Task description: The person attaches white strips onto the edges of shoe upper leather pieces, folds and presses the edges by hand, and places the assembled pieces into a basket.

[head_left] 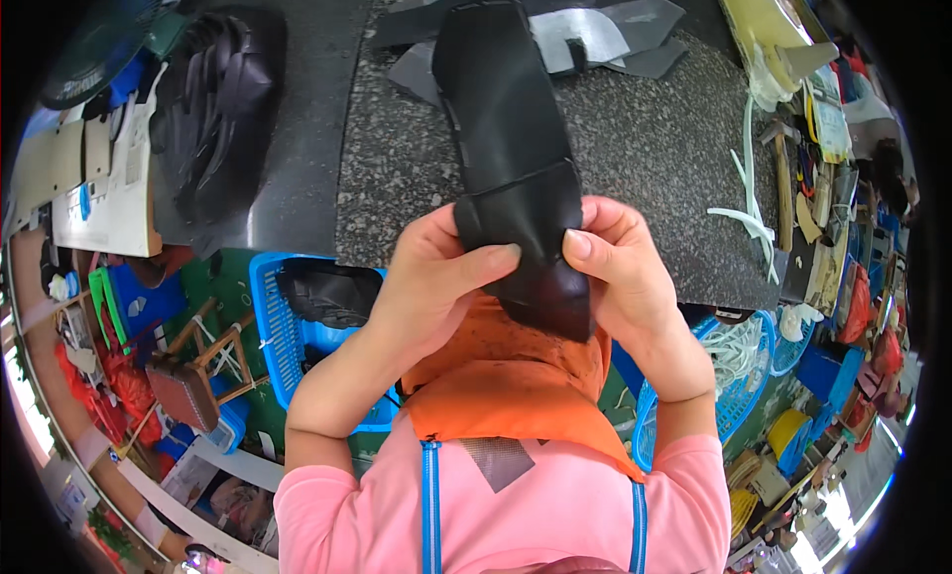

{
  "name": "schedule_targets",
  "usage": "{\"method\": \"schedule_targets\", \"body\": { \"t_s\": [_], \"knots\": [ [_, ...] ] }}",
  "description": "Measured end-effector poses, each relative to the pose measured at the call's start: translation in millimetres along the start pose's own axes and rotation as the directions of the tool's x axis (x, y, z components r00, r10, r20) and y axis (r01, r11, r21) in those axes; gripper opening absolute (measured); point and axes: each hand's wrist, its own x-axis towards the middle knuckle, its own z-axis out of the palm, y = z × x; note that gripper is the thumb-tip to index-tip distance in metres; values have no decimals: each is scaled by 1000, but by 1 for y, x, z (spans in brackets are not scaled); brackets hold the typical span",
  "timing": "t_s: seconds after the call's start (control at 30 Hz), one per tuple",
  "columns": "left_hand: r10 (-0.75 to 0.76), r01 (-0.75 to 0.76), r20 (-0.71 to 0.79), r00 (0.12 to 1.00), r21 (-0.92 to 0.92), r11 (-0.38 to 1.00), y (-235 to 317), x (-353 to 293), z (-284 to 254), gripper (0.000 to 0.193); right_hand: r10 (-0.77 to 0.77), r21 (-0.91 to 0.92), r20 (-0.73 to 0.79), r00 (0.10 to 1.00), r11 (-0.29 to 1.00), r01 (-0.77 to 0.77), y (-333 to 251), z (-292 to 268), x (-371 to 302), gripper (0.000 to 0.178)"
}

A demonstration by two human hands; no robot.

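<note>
A long black piece (pixel 511 118) of smooth, leather-like material is held in front of the body at the near edge of the worktop (pixel 397 177), its far part reaching out above that surface. The far end is broad with rounded corners, a ridged line crosses the middle (seam or overlap, I cannot tell which), and the near part bulges into a glossy curve that narrows to a blunt tip above the orange apron (pixel 516 405). The left hand (pixel 431 262) is clamped on the left edge, thumb flat on top and fingers mostly hidden; the right hand (pixel 620 257) pinches the right edge, its thumb pressed near the rim. The worktop under the piece is speckled grey and black, like stone, beside a plain, dark, smooth surface (pixel 317 88) on the left. There, a heap of black pieces (pixel 218 108) lies in overlapping layers with curved edges. Flat grey and black offcuts (pixel 650 24) with angular outlines spread beyond the far end of the held piece; whether it touches them is unclear. Pale, thin strips (pixel 742 217) curl near the right edge of the worktop. Speckled surface stretches along both sides of the piece, giving sideways room, while below the near edge a blue slatted basket (pixel 266 346) stands at left and a round blue basket (pixel 759 361) at right.
</note>
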Motion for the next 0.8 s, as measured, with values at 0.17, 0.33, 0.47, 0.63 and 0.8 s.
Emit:
{"method": "schedule_targets", "body": {
  "t_s": [0.17,0.33,0.47,0.63,0.8],
  "knots": [
    [271,-264,48,961,436,861,31,2,10,42,-253,-399,91,963,877,268,4,-14,-3,22],
    [800,-135,97,593,991,-20,115,38,-28,57,-371,-788,81,925,545,287,-2,-40,-5,18],
    [745,396,499,443,636,-662,144,63,-84,78,-596,-980,173,784,-23,198,-15,-74,-26,24],
    [367,-291,699,614,633,-718,53,129,-2,78,-822,-678,139,552,-486,-552,-55,-117,-51,35],
    [338,-361,730,594,617,-699,36,192,10,74,-800,-806,207,563,-466,-366,-77,-150,-64,18]
  ]
}}
